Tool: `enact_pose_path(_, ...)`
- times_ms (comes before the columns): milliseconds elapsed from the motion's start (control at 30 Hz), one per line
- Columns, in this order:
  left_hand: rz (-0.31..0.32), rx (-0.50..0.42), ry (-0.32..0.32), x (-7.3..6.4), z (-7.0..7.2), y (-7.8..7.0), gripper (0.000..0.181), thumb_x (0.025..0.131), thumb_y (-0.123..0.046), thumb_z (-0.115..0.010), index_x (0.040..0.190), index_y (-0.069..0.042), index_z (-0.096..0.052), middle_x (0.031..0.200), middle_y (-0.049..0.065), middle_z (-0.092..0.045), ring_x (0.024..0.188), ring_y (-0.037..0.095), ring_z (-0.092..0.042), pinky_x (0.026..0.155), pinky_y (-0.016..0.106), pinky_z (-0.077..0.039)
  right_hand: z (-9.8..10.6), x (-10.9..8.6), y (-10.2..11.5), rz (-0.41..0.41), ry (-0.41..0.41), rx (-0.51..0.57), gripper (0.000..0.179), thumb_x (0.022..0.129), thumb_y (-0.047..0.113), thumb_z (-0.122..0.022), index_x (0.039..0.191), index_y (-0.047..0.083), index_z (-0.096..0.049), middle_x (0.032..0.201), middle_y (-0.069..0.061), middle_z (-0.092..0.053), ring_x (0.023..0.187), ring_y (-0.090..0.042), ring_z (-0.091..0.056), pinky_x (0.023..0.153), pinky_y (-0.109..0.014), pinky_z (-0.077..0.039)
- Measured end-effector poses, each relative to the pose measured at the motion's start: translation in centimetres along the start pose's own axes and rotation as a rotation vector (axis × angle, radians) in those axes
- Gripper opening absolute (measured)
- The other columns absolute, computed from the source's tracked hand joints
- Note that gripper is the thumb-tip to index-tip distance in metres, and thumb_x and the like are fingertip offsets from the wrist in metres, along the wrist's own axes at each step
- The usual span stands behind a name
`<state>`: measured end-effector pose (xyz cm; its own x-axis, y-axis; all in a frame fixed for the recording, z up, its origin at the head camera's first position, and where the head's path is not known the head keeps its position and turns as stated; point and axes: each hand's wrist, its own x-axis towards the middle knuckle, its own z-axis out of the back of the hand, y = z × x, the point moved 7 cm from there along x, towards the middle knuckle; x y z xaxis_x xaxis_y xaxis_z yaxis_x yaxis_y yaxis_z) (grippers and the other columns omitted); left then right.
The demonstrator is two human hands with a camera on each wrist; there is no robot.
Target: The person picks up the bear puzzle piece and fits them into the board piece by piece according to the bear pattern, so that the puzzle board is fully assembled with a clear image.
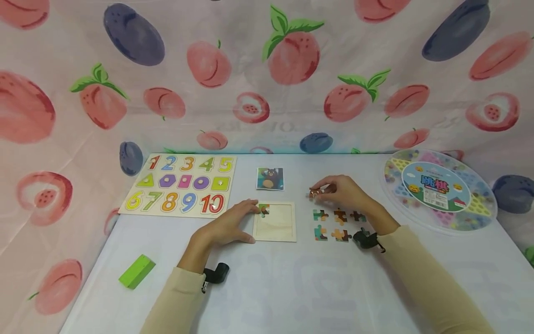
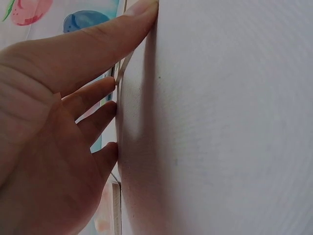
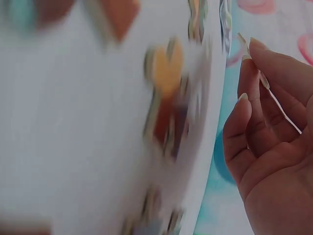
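Observation:
My left hand (image 1: 227, 226) lies at the left side of a square wooden puzzle frame (image 1: 275, 240), thumb by its lower corner and fingers at its upper corner. In the left wrist view the left hand's fingers (image 2: 98, 125) are spread and fairly straight. One jigsaw piece sits in the frame's upper left corner. My right hand (image 1: 344, 192) pinches a brown puzzle piece (image 1: 315, 193) above the table; the right wrist view shows this piece (image 3: 264, 80) edge-on between thumb and fingers. Below that hand lie several loose jigsaw pieces (image 1: 321, 233) in two rows, some partly hidden by the right wrist.
A bear picture card (image 1: 270, 179) lies behind the frame. At the back left is a number-and-shape board (image 1: 177, 185); a green block (image 1: 137, 271) lies nearer on the left. A round Chinese checkers set (image 1: 440, 190) takes up the back right. A fruit-print cloth hangs behind.

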<state>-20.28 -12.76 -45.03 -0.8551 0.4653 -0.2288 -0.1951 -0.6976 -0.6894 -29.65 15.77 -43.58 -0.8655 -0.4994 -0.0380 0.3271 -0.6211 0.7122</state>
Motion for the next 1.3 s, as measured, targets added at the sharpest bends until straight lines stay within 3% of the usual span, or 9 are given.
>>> enact_pose_path(533,0.011,0.014,0.001,0.1,0.1,-0.1,0.074,0.077,-0.016,-0.088,0.143,-0.014,-0.055,0.168,0.003,-0.032,0.161,0.028,-0.020,0.132,0.049,-0.019,-3.5,1.3,3.6,0.063,0.054,0.006,0.030,0.090,0.022,-0.078,0.119,0.016,-0.076,0.114,-0.007,-0.077,0.088,-0.013,-0.072,0.069,-0.024,-0.055)
enact_pose_path(733,0.010,0.018,0.004,0.1,0.1,-0.1,0.073,0.078,-0.017,-0.088,0.143,-0.014,-0.054,0.168,0.004,-0.032,0.161,0.028,-0.020,0.132,0.050,-0.019,-4.8,2.1,5.2,0.100,0.067,0.047,0.027,0.090,0.017,-0.078,0.116,0.016,-0.076,0.120,-0.006,-0.074,0.089,-0.013,-0.068,0.074,-0.022,-0.056)
enact_pose_path(900,0.009,0.017,0.008,0.1,0.1,0.0,0.073,0.079,-0.018,-0.088,0.144,-0.014,-0.054,0.169,0.003,-0.032,0.161,0.028,-0.019,0.132,0.050,-0.019,-6.0,2.7,6.3,0.098,0.084,0.086,0.024,0.088,0.016,-0.080,0.112,0.015,-0.078,0.115,-0.006,-0.075,0.087,-0.013,-0.066,0.072,-0.022,-0.055)
enact_pose_path(1300,0.016,0.004,0.009,0.1,0.1,0.3,0.071,0.080,-0.019,-0.087,0.143,-0.015,-0.054,0.169,0.003,-0.031,0.161,0.030,-0.019,0.132,0.053,-0.019,-7.9,3.3,7.4,0.117,0.115,0.018,0.021,0.087,0.019,-0.081,0.107,0.012,-0.080,0.109,-0.007,-0.077,0.084,-0.009,-0.063,0.071,-0.020,-0.052)
